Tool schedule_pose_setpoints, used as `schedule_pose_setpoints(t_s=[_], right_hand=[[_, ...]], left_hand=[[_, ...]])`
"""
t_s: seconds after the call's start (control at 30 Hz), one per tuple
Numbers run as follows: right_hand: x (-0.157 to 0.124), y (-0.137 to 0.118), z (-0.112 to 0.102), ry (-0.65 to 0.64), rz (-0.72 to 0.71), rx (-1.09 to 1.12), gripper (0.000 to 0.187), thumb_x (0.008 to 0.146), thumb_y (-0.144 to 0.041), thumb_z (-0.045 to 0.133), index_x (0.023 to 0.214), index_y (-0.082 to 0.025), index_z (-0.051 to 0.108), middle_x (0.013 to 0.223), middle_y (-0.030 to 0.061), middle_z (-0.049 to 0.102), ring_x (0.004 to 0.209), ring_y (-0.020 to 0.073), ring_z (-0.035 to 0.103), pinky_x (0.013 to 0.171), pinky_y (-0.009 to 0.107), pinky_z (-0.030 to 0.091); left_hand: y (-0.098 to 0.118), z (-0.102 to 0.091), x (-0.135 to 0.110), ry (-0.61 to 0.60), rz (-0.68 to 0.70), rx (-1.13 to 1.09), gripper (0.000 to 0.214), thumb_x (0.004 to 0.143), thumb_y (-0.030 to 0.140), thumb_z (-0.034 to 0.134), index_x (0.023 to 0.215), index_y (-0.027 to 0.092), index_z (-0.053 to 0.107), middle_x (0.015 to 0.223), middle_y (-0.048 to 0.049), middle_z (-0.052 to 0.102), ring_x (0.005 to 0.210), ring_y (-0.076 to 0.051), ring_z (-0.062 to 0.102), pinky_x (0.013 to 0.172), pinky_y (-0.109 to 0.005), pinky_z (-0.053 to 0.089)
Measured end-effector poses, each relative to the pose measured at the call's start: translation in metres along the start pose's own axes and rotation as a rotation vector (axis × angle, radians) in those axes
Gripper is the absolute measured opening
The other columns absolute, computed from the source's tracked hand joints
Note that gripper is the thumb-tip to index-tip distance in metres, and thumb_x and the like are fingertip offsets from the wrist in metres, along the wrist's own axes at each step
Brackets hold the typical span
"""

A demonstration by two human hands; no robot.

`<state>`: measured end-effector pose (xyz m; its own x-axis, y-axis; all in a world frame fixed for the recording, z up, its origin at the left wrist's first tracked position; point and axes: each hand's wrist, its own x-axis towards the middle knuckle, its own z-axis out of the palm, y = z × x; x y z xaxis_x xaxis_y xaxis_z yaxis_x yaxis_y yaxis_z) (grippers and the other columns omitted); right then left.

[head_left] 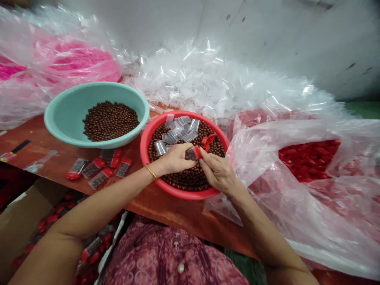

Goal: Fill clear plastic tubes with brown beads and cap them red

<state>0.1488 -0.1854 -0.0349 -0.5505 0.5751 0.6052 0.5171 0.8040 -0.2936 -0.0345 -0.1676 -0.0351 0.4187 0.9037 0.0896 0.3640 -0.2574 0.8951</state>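
Note:
Over a red basin (pixel 144 152) of brown round beads (pixel 190 183), my left hand (pixel 175 160) is closed around a small clear container (pixel 190 154) filled with dark beads. My right hand (pixel 216 168) pinches the red cap (pixel 196 151) at the container's right end. Whether the cap is fully seated is hidden by my fingers. Just behind my hands, several empty clear containers (pixel 178 130) lie on the beads. A few loose red caps (pixel 208 140) rest beside them, close to my right fingers.
Left stands a teal basin (pixel 62 114) with brown beads. Several filled, red-capped containers (pixel 101 178) lie before it, above a carton (pixel 20 221) of more. Clear empties (pixel 202 79) heap against the wall. Plastic bags hold red caps (pixel 308 160) at right and pink pieces (pixel 80 59) at left.

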Motion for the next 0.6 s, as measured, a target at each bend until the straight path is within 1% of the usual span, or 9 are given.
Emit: schedule_pose_setpoints(t_s=[0.1,0.17,0.23,0.3,0.33,0.4,0.43,0.5,0.6], right_hand=[[0.004,-0.005,-0.005,0.013,0.036,0.058,0.031,0.090,-0.019,0.045,0.116,-0.014,0.062,0.067,0.0045,0.064,0.057,0.0128,0.059,0.055,0.024,0.049],[0.010,-0.006,-0.006,0.066,0.177,0.127,0.028,0.092,-0.027,0.043,0.098,-0.017,0.068,0.059,0.0010,0.058,0.051,0.0107,0.054,0.052,0.023,0.046],[0.018,-0.005,0.001,0.181,0.382,0.250,0.037,0.094,-0.038,0.038,0.088,-0.018,0.068,0.056,-0.0008,0.053,0.049,0.0098,0.050,0.049,0.023,0.044],[0.026,-0.002,0.012,0.260,0.567,0.436,0.048,0.094,-0.049,0.028,0.097,-0.019,0.064,0.065,0.0006,0.056,0.053,0.0106,0.051,0.051,0.024,0.045],[0.029,-0.001,0.018,0.255,0.630,0.516,0.054,0.094,-0.053,0.021,0.105,-0.019,0.062,0.073,0.0023,0.059,0.059,0.0114,0.054,0.055,0.025,0.048],[0.032,0.002,0.027,0.190,0.693,0.599,0.062,0.093,-0.058,0.013,0.120,-0.020,0.055,0.091,0.0052,0.062,0.076,0.0137,0.060,0.071,0.029,0.052],[0.032,0.003,0.029,0.146,0.697,0.606,0.063,0.092,-0.059,0.012,0.126,-0.021,0.051,0.099,0.0061,0.062,0.086,0.0150,0.060,0.081,0.032,0.051],[0.030,0.002,0.030,0.055,0.673,0.586,0.063,0.092,-0.060,0.017,0.134,-0.022,0.045,0.113,0.0071,0.060,0.106,0.0171,0.056,0.099,0.037,0.043],[0.024,-0.003,0.028,-0.050,0.615,0.547,0.066,0.090,-0.062,0.023,0.139,-0.021,0.041,0.128,0.0087,0.054,0.122,0.0194,0.047,0.111,0.040,0.029]], left_hand=[[0.007,-0.002,-0.001,0.016,-0.008,0.110,0.011,0.064,0.024,0.056,0.070,0.015,0.053,0.061,0.0047,0.050,0.058,-0.010,0.045,0.052,-0.020,0.034],[0.013,-0.001,-0.001,0.007,-0.012,0.224,0.013,0.064,0.026,0.056,0.071,0.015,0.056,0.061,0.0032,0.054,0.057,-0.011,0.048,0.053,-0.022,0.035],[0.018,0.001,-0.001,-0.032,0.008,0.369,0.016,0.064,0.029,0.057,0.072,0.016,0.060,0.061,0.0008,0.059,0.057,-0.014,0.052,0.054,-0.024,0.037],[0.021,0.003,-0.002,-0.075,0.046,0.511,0.019,0.065,0.033,0.057,0.073,0.016,0.062,0.063,-0.0023,0.063,0.060,-0.017,0.057,0.056,-0.026,0.040],[0.022,0.004,-0.003,-0.090,0.059,0.568,0.021,0.065,0.034,0.057,0.074,0.015,0.063,0.065,-0.0041,0.065,0.062,-0.019,0.060,0.058,-0.027,0.042],[0.023,0.006,-0.005,-0.113,0.077,0.649,0.024,0.067,0.035,0.056,0.077,0.014,0.064,0.069,-0.0071,0.068,0.066,-0.022,0.063,0.061,-0.030,0.045],[0.023,0.007,-0.006,-0.129,0.084,0.677,0.025,0.069,0.036,0.055,0.078,0.014,0.064,0.070,-0.0082,0.069,0.067,-0.023,0.065,0.062,-0.031,0.046],[0.022,0.008,-0.007,-0.166,0.105,0.729,0.027,0.070,0.035,0.055,0.082,0.013,0.065,0.073,-0.0101,0.070,0.069,-0.025,0.066,0.062,-0.032,0.048],[0.019,0.008,-0.008,-0.209,0.160,0.802,0.028,0.071,0.033,0.056,0.086,0.010,0.064,0.075,-0.0123,0.070,0.070,-0.026,0.067,0.060,-0.033,0.048]])
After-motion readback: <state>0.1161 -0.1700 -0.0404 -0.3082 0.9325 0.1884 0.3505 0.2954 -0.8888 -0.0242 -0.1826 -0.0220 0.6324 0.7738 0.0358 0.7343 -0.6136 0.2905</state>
